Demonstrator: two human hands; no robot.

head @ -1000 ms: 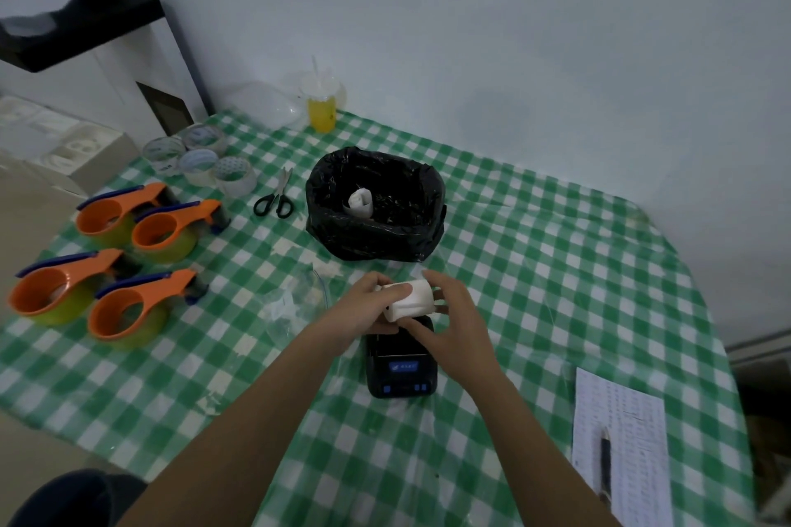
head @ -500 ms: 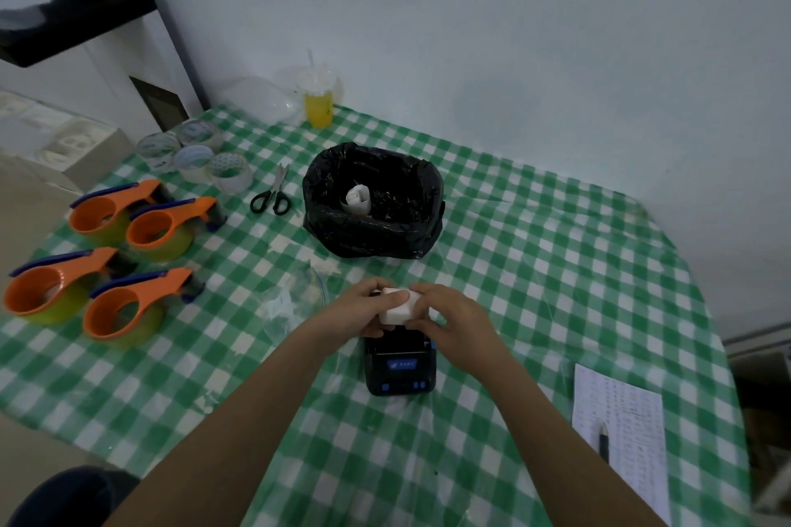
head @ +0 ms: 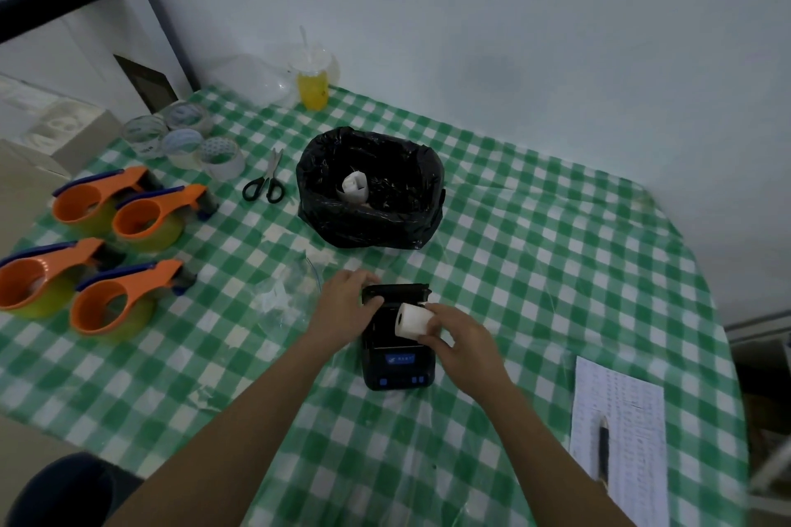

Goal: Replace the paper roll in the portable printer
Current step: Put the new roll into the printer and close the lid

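A small black portable printer (head: 398,372) lies on the green checked tablecloth (head: 535,270), its lid (head: 396,292) swung open at the far end. My right hand (head: 464,344) holds a white paper roll (head: 413,319) just above the open paper bay. My left hand (head: 349,304) rests against the printer's left side near the lid hinge, thumb on the lid's corner. A used white paper scrap (head: 355,186) lies inside the black-lined bin (head: 370,188) behind the printer.
Several orange tape dispensers (head: 111,300) and clear tape rolls (head: 184,139) sit at the left, with scissors (head: 265,180) beside them. A crumpled clear wrapper (head: 286,297) lies left of the printer. A yellow drink cup (head: 313,79) stands by the wall. A printed sheet with a pen (head: 604,451) lies at the right.
Both hands held the roll together earlier. Now the printer lid stands open, my left hand has moved onto the printer's left side, and my right hand alone holds the roll.
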